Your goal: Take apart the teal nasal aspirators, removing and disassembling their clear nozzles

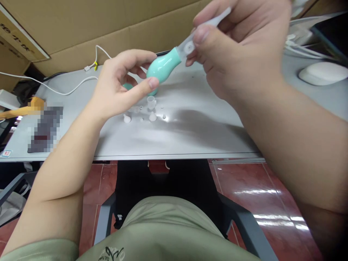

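A mint-green rubber bulb (162, 67) with a clear plastic tip (202, 30) is held above the grey table (190, 123). My left hand (123, 85) pinches the bulb's rounded end between thumb and fingers. My right hand (239, 50) grips the clear tip at the bulb's neck. Under my left hand, several small white plastic parts (150, 108) lie on the table, among them a short tube and two cone-shaped tips. A second mint-green piece (127, 87) shows partly behind my left palm.
A white cable (67, 88) runs along the table's back left, in front of cardboard boxes (108, 25). A white mouse (322, 74) lies at the far right. A blurred dark item (45, 128) sits at the left. Red floor tiles lie below.
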Motion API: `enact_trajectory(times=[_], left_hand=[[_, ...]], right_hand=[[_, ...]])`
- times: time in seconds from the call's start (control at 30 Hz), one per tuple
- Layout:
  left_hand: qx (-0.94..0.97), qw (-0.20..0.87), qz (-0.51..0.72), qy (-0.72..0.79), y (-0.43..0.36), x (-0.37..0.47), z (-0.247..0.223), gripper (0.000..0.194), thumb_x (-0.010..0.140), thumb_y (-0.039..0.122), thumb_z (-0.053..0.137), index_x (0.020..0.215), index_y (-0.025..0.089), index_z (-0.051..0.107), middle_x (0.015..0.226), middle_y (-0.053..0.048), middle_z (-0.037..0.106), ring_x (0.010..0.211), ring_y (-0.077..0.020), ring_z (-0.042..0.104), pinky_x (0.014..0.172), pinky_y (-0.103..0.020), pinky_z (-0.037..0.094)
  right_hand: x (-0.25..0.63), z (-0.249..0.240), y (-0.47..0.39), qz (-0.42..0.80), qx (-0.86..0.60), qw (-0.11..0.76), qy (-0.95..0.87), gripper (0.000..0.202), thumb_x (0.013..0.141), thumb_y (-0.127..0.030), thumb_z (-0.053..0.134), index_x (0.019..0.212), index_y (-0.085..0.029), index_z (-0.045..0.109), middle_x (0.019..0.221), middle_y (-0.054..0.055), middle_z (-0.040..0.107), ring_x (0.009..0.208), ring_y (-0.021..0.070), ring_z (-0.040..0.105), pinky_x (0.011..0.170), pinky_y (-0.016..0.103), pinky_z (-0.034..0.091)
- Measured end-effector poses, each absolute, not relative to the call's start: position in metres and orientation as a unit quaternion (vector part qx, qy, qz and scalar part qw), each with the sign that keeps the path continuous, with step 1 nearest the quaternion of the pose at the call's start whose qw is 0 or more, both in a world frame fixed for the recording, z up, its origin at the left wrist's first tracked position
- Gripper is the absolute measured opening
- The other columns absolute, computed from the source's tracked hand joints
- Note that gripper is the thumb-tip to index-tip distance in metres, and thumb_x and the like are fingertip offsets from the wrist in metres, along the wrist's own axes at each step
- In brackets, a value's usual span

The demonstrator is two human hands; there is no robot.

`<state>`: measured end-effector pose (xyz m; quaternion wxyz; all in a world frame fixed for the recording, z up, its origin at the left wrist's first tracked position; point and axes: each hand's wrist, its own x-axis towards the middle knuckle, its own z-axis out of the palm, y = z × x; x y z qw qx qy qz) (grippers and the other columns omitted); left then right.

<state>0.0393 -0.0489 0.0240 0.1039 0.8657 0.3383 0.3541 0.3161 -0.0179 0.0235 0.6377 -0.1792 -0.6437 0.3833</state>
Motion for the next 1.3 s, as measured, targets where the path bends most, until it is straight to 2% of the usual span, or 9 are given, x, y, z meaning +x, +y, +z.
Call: enact_trajectory(times=[0.07,0.17,0.33,0.47,0.6,0.87,1.0,1.2,1.3], left_hand=[[0.847,0.182,0.382,0.323,-0.049,0.043,0.02,0.07,0.112,0.087,0.075,0.156,0.032,0.073,0.148,-0.009,0.082,0.12,-0.028,0.08,0.092,-0.045,0.07],[0.842,0.204,0.359,0.347,-0.052,0.048,0.022,0.063,0.109,0.083,0.082,0.147,0.034,0.079,0.139,-0.005,0.085,0.108,-0.0258,0.077,0.089,-0.047,0.067],[0.863,0.08,0.328,0.375,-0.063,0.053,0.034,0.043,0.114,0.063,0.075,0.135,0.026,0.082,0.12,-0.006,0.085,0.104,-0.026,0.077,0.09,-0.044,0.065],[0.863,0.007,0.326,0.386,-0.07,0.055,0.042,0.024,0.109,0.045,0.073,0.125,0.031,0.084,0.121,-0.008,0.088,0.116,-0.0332,0.083,0.107,-0.05,0.068],[0.866,-0.002,0.321,0.384,-0.069,0.055,0.044,0.017,0.109,0.043,0.074,0.116,0.03,0.084,0.114,-0.008,0.088,0.109,-0.033,0.084,0.104,-0.05,0.07],[0.865,-0.004,0.315,0.391,-0.066,0.056,0.04,0.025,0.11,0.049,0.07,0.117,0.031,0.087,0.111,-0.01,0.088,0.107,-0.0334,0.082,0.102,-0.051,0.071],[0.868,-0.003,0.339,0.364,-0.067,0.056,0.042,0.032,0.109,0.055,0.069,0.118,0.031,0.089,0.108,-0.009,0.087,0.105,-0.0343,0.082,0.102,-0.054,0.07],[0.879,0.021,0.351,0.324,-0.068,0.055,0.045,0.022,0.111,0.046,0.072,0.114,0.03,0.088,0.108,-0.008,0.087,0.104,-0.0318,0.083,0.101,-0.051,0.069],[0.884,0.026,0.356,0.301,-0.068,0.053,0.047,0.024,0.111,0.05,0.075,0.112,0.029,0.087,0.104,-0.007,0.086,0.099,-0.0298,0.083,0.096,-0.048,0.069]], right_hand=[[0.315,0.019,-0.019,0.392,-0.186,0.614,-0.659,0.055,0.08,-0.066,0.112,0.099,-0.025,0.08,0.091,0.001,0.073,0.08,0.017,0.071,0.08,0.037,0.069],[0.314,0.016,-0.023,0.404,-0.189,0.589,-0.674,0.046,0.084,-0.057,0.111,0.101,-0.025,0.083,0.1,0.002,0.077,0.084,0.0173,0.073,0.086,0.038,0.071],[0.313,0.02,-0.031,0.417,-0.208,0.55,-0.693,0.028,0.09,-0.036,0.106,0.096,-0.025,0.081,0.104,0.002,0.078,0.083,0.0165,0.075,0.086,0.038,0.072],[0.313,0.021,-0.033,0.42,-0.247,0.481,-0.729,0.015,0.102,-0.029,0.09,0.095,-0.023,0.079,0.085,0.0,0.075,0.07,0.014,0.071,0.068,0.033,0.063],[0.311,0.019,-0.034,0.447,-0.246,0.444,-0.737,0.014,0.103,-0.029,0.09,0.097,-0.022,0.08,0.08,-0.001,0.077,0.067,0.014,0.071,0.066,0.032,0.062],[0.311,0.018,-0.034,0.488,-0.238,0.442,-0.714,0.027,0.096,-0.039,0.101,0.098,-0.023,0.08,0.087,0.003,0.081,0.075,0.0188,0.078,0.071,0.036,0.066],[0.313,0.019,-0.031,0.499,-0.214,0.437,-0.717,0.029,0.095,-0.042,0.102,0.1,-0.024,0.08,0.086,0.001,0.079,0.07,0.0175,0.072,0.066,0.036,0.063],[0.316,0.026,-0.033,0.493,-0.213,0.421,-0.73,0.03,0.096,-0.043,0.099,0.095,-0.023,0.076,0.082,0.001,0.076,0.067,0.0147,0.068,0.064,0.034,0.06],[0.319,0.028,-0.032,0.492,-0.198,0.423,-0.735,0.027,0.095,-0.041,0.099,0.089,-0.025,0.077,0.081,0.0,0.075,0.066,0.0145,0.067,0.06,0.033,0.056]])
